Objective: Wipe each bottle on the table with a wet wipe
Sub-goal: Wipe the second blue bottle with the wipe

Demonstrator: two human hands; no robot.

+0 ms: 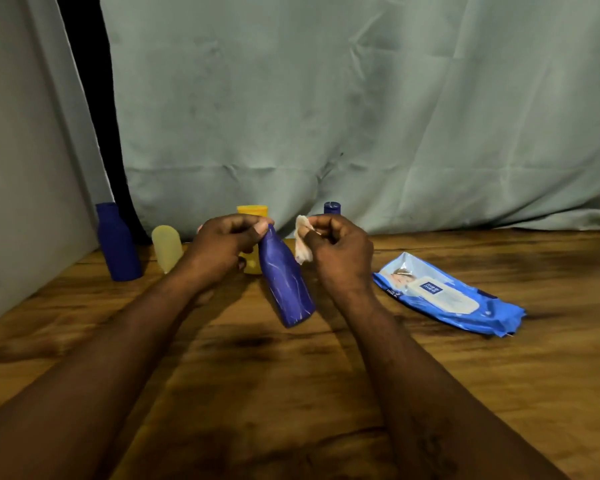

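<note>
A row of bottles is set along the back of the bench (291,375), before a hung cloth (326,116). The left bottle (118,244) stands farthest left, near a wall (14,168), with the short bottle (167,247) just right of it. The middle bottle (252,211) is partly hidden behind the left hand (222,247), the right bottle (332,207) behind the right hand (340,251). A tilted bottle (284,282) is held between the hands, gripped at its top by the left hand. A wipe (302,244) is pinched in the right hand, just right of that bottle's neck. A pack (447,296) is laid flat on the bench, right of the right hand.
</note>
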